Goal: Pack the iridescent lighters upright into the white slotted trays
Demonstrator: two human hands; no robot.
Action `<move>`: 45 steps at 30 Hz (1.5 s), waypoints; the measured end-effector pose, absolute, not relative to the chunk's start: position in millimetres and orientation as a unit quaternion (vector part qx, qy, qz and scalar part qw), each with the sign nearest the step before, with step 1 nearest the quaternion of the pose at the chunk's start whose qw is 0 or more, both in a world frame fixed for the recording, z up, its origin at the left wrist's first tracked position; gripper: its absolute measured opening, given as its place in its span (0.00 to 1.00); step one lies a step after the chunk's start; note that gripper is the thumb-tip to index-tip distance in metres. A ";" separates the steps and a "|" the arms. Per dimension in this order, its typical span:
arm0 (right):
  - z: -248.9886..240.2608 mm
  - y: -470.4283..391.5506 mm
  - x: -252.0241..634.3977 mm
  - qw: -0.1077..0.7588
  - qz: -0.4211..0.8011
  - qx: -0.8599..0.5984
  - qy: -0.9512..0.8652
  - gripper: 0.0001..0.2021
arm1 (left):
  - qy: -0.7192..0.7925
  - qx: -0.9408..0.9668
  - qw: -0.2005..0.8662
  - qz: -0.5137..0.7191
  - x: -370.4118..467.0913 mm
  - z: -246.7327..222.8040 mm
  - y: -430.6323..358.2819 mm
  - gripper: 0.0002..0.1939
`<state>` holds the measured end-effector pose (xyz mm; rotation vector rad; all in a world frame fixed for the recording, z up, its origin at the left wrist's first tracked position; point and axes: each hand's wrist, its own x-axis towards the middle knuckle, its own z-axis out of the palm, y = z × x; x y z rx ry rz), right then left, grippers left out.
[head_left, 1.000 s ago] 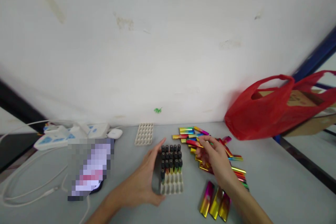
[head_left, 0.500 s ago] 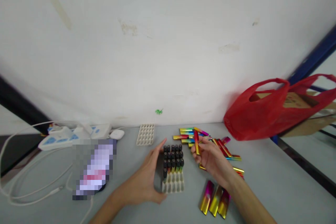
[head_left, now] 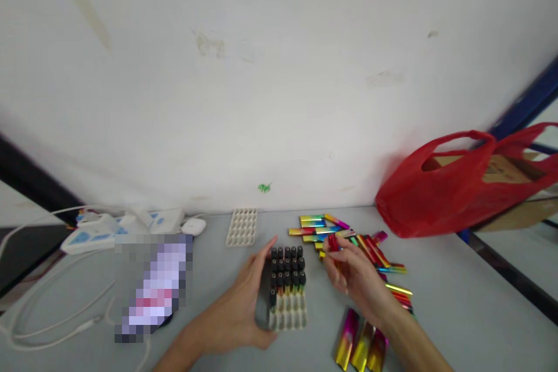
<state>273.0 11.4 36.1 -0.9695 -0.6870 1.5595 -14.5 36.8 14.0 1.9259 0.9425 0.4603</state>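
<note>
Showing three metallic tubes (head_left: pixel 347 339) at the near edge of the table (head_left: pixel 209 267), lying side by side by the right forearm, running magenta or red to gold. Curving left hand (head_left: pixel 246 308) around the left side of a pale tray (head_left: pixel 290 321), spreading thumb and fingers wide, setting thumb by near left corner, stretching index finger toward far left corner; from this angle, not telling whether gripping or only bracketing. Standing black-capped pieces (head_left: pixel 288 265) upright in tray: filling three far rows of five, plus one at left end of fourth row, exposing pale pockets nearer. Gripping one red tube (head_left: pixel 333 242) between thumb and fingers of right hand (head_left: pixel 355 279), holding it right of tray, apart from the capped rows. Scattering a loose pile (head_left: pixel 377 251) of shiny multicoloured tubes around and beyond right hand. Showing at left a pixelated screen (head_left: pixel 157 285) plus white cable (head_left: pixel 56 334). Going farther: a second pale tray (head_left: pixel 242 226) near the wall (head_left: pixel 279 99), white puck (head_left: pixel 194 226) just beside power strip (head_left: pixel 170 221), red bag (head_left: pixel 436 197) holding cardboard (head_left: pixel 508 168) at far right. Ending on green scribble (head_left: pixel 264 188) low on wall.
</note>
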 end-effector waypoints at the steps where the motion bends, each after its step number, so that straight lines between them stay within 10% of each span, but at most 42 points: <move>1: 36.1 10.7 272.4 0.554 0.660 -0.413 -0.296 0.12 | 0.383 0.781 0.458 0.183 -14.7 13.3 37.1 0.82; 12: 34.7 3.6 267.8 0.523 0.719 -0.373 -0.265 0.28 | 0.391 0.784 0.453 0.166 -16.0 11.6 36.6 0.81; 45: 25.1 -9.8 240.5 0.461 0.734 -0.399 -0.301 0.35 | 0.390 0.778 0.458 0.181 -16.8 17.5 32.6 0.77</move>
